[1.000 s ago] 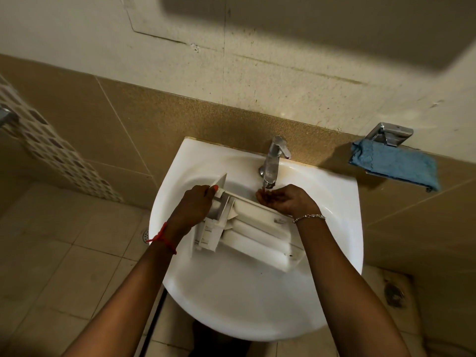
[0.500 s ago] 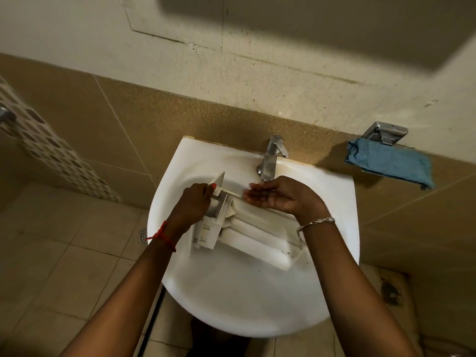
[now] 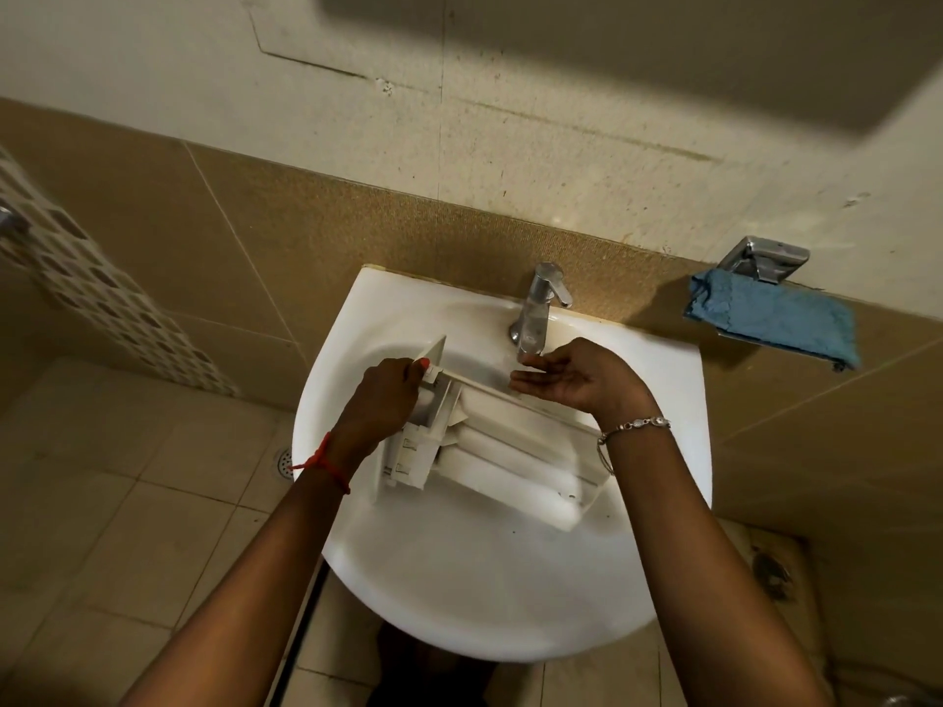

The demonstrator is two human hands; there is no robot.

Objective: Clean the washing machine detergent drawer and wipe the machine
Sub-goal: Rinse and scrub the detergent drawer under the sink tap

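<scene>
The white detergent drawer (image 3: 510, 451) lies slanted across the white sink (image 3: 459, 594), its front panel to the left. My left hand (image 3: 380, 400) grips the drawer's front end, near the panel's top. My right hand (image 3: 576, 377) hovers palm up just under the spout of the chrome tap (image 3: 536, 308), fingers loosely spread, holding nothing, above the drawer's far rim. I cannot tell whether water is running. The washing machine is out of view.
A blue cloth (image 3: 775, 318) hangs on a chrome wall holder (image 3: 765, 255) to the right of the sink. Brown tiled wall runs behind. A floor drain (image 3: 283, 459) sits in the tiled floor to the left.
My right hand lifted off the drawer's far edge, turned palm up and rose to the tap spout. The left hand kept its hold on the drawer.
</scene>
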